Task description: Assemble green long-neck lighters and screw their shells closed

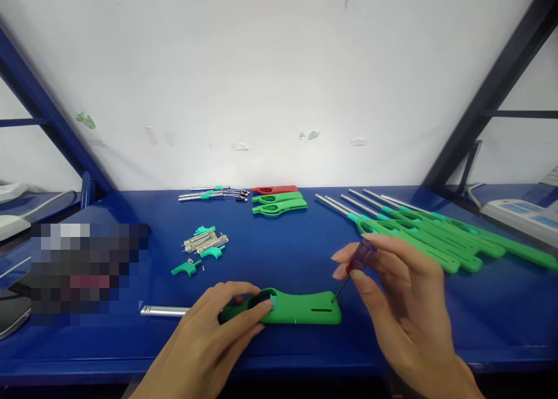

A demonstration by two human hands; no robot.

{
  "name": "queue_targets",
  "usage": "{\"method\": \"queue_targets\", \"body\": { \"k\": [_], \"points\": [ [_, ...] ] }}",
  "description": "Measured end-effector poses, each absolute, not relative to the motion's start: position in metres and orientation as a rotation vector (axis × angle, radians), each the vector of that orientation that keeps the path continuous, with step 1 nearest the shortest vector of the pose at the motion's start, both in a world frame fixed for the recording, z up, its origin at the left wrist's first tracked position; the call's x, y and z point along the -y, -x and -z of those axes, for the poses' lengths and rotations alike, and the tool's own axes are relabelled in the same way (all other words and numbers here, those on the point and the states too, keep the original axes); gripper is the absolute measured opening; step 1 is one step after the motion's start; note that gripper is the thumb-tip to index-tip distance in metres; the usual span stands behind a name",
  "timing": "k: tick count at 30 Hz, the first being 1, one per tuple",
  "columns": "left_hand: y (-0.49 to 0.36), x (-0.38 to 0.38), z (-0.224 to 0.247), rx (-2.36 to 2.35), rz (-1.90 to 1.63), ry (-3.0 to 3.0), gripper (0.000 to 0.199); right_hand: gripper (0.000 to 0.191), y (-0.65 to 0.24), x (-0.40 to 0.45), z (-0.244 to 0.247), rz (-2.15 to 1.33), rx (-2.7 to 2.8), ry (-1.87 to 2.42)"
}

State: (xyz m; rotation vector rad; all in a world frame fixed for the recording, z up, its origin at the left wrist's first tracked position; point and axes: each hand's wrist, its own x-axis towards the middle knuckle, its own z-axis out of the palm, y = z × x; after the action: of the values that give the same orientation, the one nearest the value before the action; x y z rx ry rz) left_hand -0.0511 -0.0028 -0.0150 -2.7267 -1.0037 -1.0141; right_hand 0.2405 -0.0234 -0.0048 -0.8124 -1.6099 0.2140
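A green long-necked lighter [300, 309] lies flat near the front of the blue table, its silver tube pointing left. My left hand [218, 323] is closed around the lighter by its trigger opening, pressing it to the table. A small screwdriver [361, 256] with a dark purple, see-through handle is pinched in the fingers of my right hand [405, 294]. Its thin shaft slants down to the left, and the tip meets the upper right end of the lighter's green body. Any screw under the tip is too small to make out.
Several assembled green lighters [436, 236] lie fanned out at the right. Green and red housings [279, 204] rest at the back, beside metal tubes with wires [209, 194]. Teal triggers [186, 267] and small metal parts [204, 242] lie left of centre. A pixelated area covers the far left.
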Motion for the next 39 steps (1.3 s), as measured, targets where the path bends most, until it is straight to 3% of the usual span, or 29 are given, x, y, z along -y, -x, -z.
{"method": "queue_targets", "body": {
  "k": [10, 23, 39],
  "points": [
    [0.0549, 0.0045, 0.0195, 1.024, 0.993, 2.753, 0.031, 0.055, -0.2386, 0.0196, 0.0002, -0.19, 1.463, 0.826],
    [0.0534, 0.0025, 0.0171, 1.015, 0.986, 2.735, 0.032, 0.071, -0.2428, 0.0202, -0.0003, -0.179, 1.612, 0.669],
    [0.0544, 0.0038, 0.0223, 1.032, 0.999, 2.738, 0.032, 0.072, -0.241, 0.0201, 0.0033, -0.13, 1.504, 0.74]
  ]
}}
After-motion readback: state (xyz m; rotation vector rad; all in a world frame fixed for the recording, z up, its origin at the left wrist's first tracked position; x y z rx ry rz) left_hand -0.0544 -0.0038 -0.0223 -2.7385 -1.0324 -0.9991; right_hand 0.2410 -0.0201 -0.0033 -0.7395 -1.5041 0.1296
